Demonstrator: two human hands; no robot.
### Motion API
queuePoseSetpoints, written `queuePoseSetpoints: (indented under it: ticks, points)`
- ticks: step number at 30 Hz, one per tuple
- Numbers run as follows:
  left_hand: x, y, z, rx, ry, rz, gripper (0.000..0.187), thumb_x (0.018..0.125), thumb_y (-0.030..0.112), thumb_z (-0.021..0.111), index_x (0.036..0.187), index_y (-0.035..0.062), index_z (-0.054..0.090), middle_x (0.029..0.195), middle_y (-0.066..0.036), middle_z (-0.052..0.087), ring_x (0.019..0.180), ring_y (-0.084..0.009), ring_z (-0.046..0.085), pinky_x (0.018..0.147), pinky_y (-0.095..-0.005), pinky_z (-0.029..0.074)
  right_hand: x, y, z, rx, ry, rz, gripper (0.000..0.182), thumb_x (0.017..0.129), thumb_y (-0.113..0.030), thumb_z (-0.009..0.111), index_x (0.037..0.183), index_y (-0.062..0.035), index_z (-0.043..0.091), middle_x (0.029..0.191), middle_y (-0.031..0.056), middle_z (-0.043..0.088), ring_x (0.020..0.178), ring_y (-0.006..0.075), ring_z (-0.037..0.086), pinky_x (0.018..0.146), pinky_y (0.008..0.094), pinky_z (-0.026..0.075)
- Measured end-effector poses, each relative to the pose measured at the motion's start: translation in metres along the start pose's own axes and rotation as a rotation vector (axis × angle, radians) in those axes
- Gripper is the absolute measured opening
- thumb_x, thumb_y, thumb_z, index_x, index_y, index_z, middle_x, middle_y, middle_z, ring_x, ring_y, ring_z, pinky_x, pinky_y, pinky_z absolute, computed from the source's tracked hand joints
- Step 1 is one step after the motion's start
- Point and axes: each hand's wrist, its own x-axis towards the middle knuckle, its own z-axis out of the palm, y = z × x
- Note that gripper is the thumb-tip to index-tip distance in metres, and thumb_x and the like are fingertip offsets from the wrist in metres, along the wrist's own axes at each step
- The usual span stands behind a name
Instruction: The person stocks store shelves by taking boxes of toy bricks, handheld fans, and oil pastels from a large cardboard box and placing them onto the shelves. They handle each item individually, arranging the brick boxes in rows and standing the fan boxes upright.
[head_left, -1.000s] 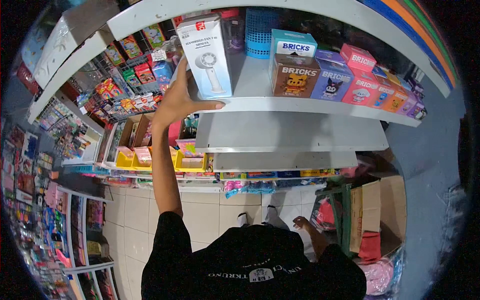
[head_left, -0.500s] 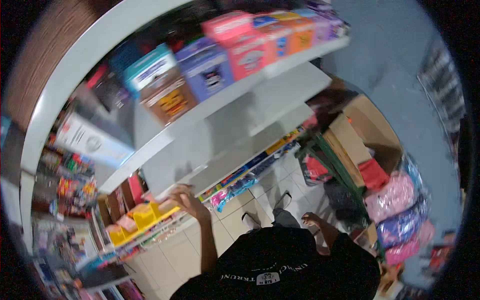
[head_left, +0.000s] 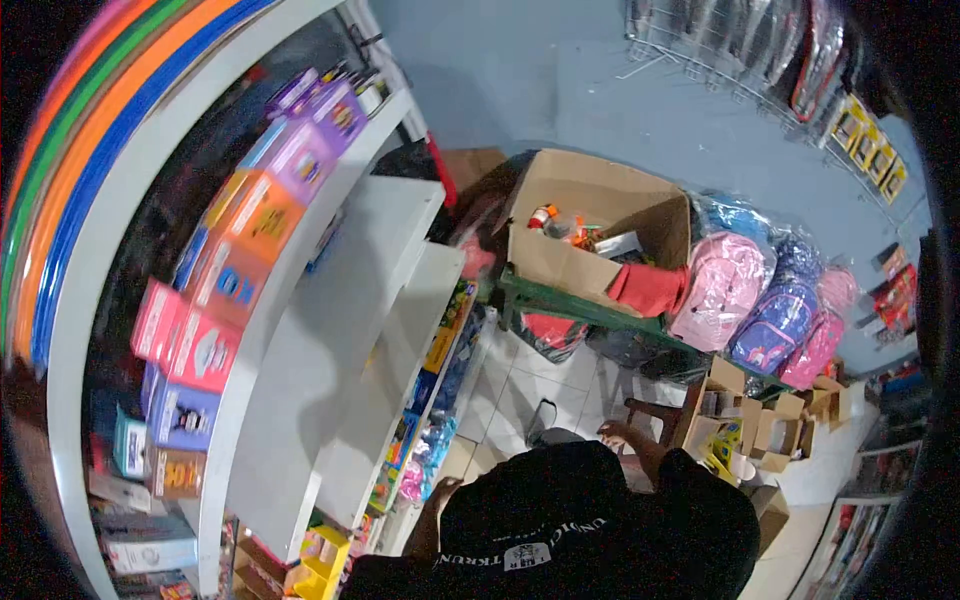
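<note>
My left hand [head_left: 444,490] hangs low beside the front edge of the grey shelves, partly hidden by my black shirt [head_left: 590,510]. Its fingers are too small and covered to read. On the other side of my body, my right hand [head_left: 618,434] is held low over the tiled floor, fingers loosely apart, with no object visible in it. The nearest thing to it is a dark wooden stool [head_left: 655,415]. Bare grey shelf boards [head_left: 350,310] stand to the left, below a shelf of colourful boxes [head_left: 235,290].
An open cardboard box [head_left: 570,190] with small items stands on a green table [head_left: 585,305]. Wrapped backpacks [head_left: 722,290] sit beside it. Smaller cartons [head_left: 778,430] stand at the right, under a wire rack [head_left: 690,62] on the wall. A yellow bin [head_left: 322,565] is at the lower left.
The view has swung to the right, showing more of the wall, table and cartons. My left hand has come down from the shelf edge to beside my body.
</note>
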Motion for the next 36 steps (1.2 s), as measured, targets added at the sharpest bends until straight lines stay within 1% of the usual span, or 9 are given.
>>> queuePoseSetpoints:
  ticks: [2, 5, 8, 9, 12, 16, 17, 25, 36]
  points:
    - [0.015, 0.008, -0.008, 0.035, -0.076, -0.036, 0.027, 0.085, 0.023, 0.068, 0.104, 0.0077, 0.057, 0.08, -0.007, 0.066, 0.065, -0.0177, 0.063, 0.054, -0.0293, 0.048, -0.005, -0.017, -0.007, 0.637, 0.177, 0.646, 0.032, 0.091, -0.03, 0.052, 0.117, -0.0117, 0.056, 0.105, 0.0129, 0.064, 0.086, 0.0276, 0.061, 0.076, 0.0422, 0.051]
    - [0.044, 0.035, -0.017, -0.075, -0.196, -0.031, 0.027, 0.085, 0.024, 0.068, 0.104, 0.0074, 0.057, 0.079, -0.007, 0.066, 0.066, -0.018, 0.064, 0.054, -0.0297, 0.049, 0.031, -0.168, -0.006, 0.183, 0.38, 1.043, 0.038, 0.089, -0.033, 0.055, 0.12, -0.0101, 0.053, 0.103, 0.0156, 0.064, 0.082, 0.0284, 0.062, 0.073, 0.0433, 0.052]
    - [0.078, 0.068, -0.022, -0.171, -0.308, 0.006, 0.028, 0.086, 0.024, 0.068, 0.105, 0.0072, 0.056, 0.078, -0.008, 0.067, 0.066, -0.0183, 0.064, 0.054, -0.0302, 0.049, 0.008, -0.135, -0.012, 0.39, 0.523, 0.889, 0.035, 0.089, -0.034, 0.056, 0.115, -0.0104, 0.055, 0.098, 0.0138, 0.066, 0.077, 0.0255, 0.063, 0.069, 0.0423, 0.052]
    - [0.09, 0.081, -0.02, -0.215, -0.334, 0.022, 0.028, 0.086, 0.024, 0.068, 0.105, 0.0072, 0.056, 0.078, -0.008, 0.067, 0.067, -0.0185, 0.064, 0.054, -0.0304, 0.049, -0.018, -0.021, -0.023, 0.765, 0.374, 0.802, 0.032, 0.09, -0.037, 0.055, 0.109, -0.0111, 0.058, 0.092, 0.0119, 0.067, 0.073, 0.0226, 0.062, 0.062, 0.0397, 0.05]
    - [0.133, 0.106, -0.014, -0.337, -0.369, 0.084, 0.029, 0.086, 0.025, 0.068, 0.105, 0.0069, 0.056, 0.077, -0.008, 0.067, 0.067, -0.0188, 0.065, 0.055, -0.0308, 0.049, -0.017, -0.106, -0.015, 0.412, 0.511, 0.993, 0.031, 0.09, -0.04, 0.054, 0.105, -0.0129, 0.058, 0.087, 0.0103, 0.067, 0.074, 0.0204, 0.061, 0.06, 0.0381, 0.048]
    - [0.194, 0.142, 0.009, 0.048, -0.004, 0.303, 0.03, 0.086, 0.025, 0.068, 0.105, 0.0062, 0.056, 0.077, -0.01, 0.067, 0.068, -0.0209, 0.066, 0.058, -0.0327, 0.05, -0.043, -0.066, 0.002, 1.171, 0.412, 0.524, 0.03, 0.09, -0.041, 0.055, 0.106, -0.0148, 0.057, 0.083, 0.0076, 0.067, 0.071, 0.0184, 0.061, 0.058, 0.0364, 0.048]
    - [0.196, 0.169, 0.016, 0.201, 0.04, 0.335, 0.032, 0.084, 0.025, 0.069, 0.107, 0.0061, 0.055, 0.081, -0.011, 0.066, 0.07, -0.0221, 0.065, 0.061, -0.0344, 0.05, -0.015, -0.165, 0.006, 0.57, 0.664, 0.852, 0.03, 0.089, -0.038, 0.059, 0.107, -0.0133, 0.056, 0.081, 0.0088, 0.067, 0.071, 0.0177, 0.062, 0.057, 0.0347, 0.048]
    - [0.225, 0.383, 0.07, 0.512, 0.34, 0.691, 0.057, 0.077, 0.023, 0.074, 0.122, 0.0015, 0.046, 0.113, -0.016, 0.053, 0.102, -0.0316, 0.052, 0.089, -0.042, 0.042, 0.033, -0.236, -0.026, -0.197, 0.727, 0.576, 0.022, 0.089, -0.023, 0.059, 0.097, -0.0023, 0.06, 0.079, 0.008, 0.066, 0.071, 0.0147, 0.063, 0.063, 0.0309, 0.05]
    - [0.3, 0.603, 0.114, 0.715, -0.026, 1.164, 0.055, 0.073, 0.025, 0.074, 0.12, 0.0082, 0.053, 0.124, -0.012, 0.052, 0.118, -0.0319, 0.048, 0.098, -0.0463, 0.036, 0.143, -0.478, -0.183, -0.403, 1.122, 0.343, 0.027, 0.095, -0.024, 0.051, 0.097, 0.0011, 0.061, 0.075, 0.0135, 0.063, 0.067, 0.0194, 0.062, 0.061, 0.0314, 0.047]
